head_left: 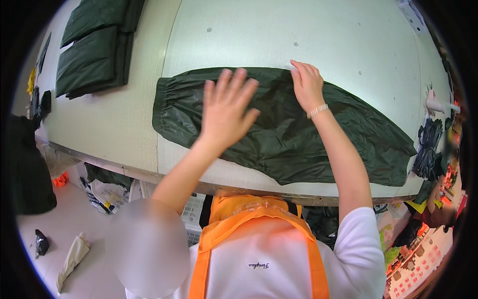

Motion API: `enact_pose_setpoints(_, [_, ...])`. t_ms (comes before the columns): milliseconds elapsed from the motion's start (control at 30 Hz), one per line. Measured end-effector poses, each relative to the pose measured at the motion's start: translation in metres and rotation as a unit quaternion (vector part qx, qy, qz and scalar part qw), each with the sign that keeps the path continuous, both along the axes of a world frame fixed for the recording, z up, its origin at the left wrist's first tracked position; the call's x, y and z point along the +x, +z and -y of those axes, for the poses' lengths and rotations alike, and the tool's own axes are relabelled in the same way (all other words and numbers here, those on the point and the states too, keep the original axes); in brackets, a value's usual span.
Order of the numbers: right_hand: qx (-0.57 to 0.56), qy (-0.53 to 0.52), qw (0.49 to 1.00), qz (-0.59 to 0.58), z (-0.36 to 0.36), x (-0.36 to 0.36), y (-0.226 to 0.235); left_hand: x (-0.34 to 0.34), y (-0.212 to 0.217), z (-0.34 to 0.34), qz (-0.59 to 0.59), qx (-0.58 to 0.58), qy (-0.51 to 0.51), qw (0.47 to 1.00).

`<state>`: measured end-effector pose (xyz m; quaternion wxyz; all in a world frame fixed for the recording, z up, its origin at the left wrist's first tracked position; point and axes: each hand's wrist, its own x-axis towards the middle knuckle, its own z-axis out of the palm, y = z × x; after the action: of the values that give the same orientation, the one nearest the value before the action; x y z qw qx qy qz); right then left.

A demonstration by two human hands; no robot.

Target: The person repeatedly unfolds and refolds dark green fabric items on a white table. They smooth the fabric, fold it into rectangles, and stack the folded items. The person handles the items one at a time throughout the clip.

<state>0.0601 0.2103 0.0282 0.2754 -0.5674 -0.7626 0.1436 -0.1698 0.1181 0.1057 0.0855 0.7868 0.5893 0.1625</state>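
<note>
A pair of dark green trousers (279,134) in thin, shiny fabric lies folded lengthwise across the table (259,40). Its gathered elastic waistband (160,104) is at the left, and the legs narrow toward the right. My left hand (227,110) is open over the waist half, palm down with fingers spread, a little blurred. At the far edge of the trousers, my right hand (307,85) rests with its fingers reaching past the fabric and the thumb apart from them. No held thing shows in either hand. Creases run through the middle of the cloth.
Stacked, folded dark green garments (94,60) lie at the far left of the table. A bundle of dark cords (428,147) sits by the right edge. Below the near edge are white plastic crates (193,214). A pale cloth (73,259) lies on the floor at left.
</note>
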Motion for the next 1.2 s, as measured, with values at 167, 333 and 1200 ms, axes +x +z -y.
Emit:
enact_pose_setpoints(167, [-0.303, 0.077, 0.924, 0.222, -0.041, -0.036, 0.005, 0.036, -0.069, 0.041, -0.040, -0.112, 0.000, 0.993])
enact_pose_setpoints(333, [-0.064, -0.004, 0.995, 0.074, -0.004, -0.039, 0.000, 0.042, -0.075, 0.048, -0.059, -0.102, 0.013, 0.993])
enact_pose_setpoints(1200, [0.002, -0.249, 0.930, 0.269, 0.086, 0.693, -0.035, 0.076, -0.039, 0.048, -0.400, -0.176, 0.051, 0.898])
